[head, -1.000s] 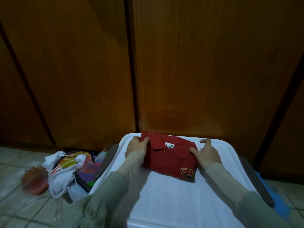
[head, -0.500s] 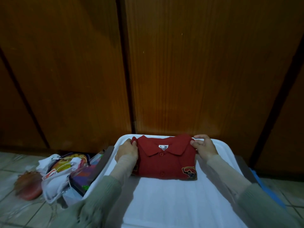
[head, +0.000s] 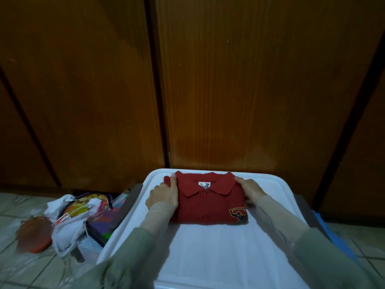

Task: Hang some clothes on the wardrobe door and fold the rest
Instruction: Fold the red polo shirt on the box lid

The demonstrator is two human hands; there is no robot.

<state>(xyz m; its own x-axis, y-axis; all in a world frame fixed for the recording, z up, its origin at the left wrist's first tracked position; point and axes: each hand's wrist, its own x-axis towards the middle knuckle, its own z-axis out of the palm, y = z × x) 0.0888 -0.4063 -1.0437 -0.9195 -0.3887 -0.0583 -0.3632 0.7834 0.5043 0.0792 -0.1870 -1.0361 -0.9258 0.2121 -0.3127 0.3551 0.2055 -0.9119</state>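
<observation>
Since the earlier frames, the folded red polo shirt (head: 210,200) had been turned from a skewed lie to square with the wardrobe doors (head: 250,80) and slid toward the twelve o'clock edge of the white lid (head: 208,257), collar farthest from the person. It lay flat there, buttons up, with an embroidered badge at its five o'clock corner.

Each hand flanked it. The left hand (head: 163,198) sat at nine o'clock, its grip pinching the shirt's side edge, thumb on top and fingers tucked under. The right hand (head: 251,189) sat at three o'clock with its grip curled round the opposite edge near the collar, though how far the fingers reached beneath could not be told.

Risk from here lay mostly in the release. Pulling the fingers out sideways could drag the lower layers and let the tucked sleeves spill, undoing the fold. Uneven pressure from one hand might skew the bundle again. A slick plastic lid would let the shirt slide if nudged, possibly toward the nine o'clock rim, just beyond which a heap of bags (head: 79,217) lay on the tiled floor (head: 31,268).
</observation>
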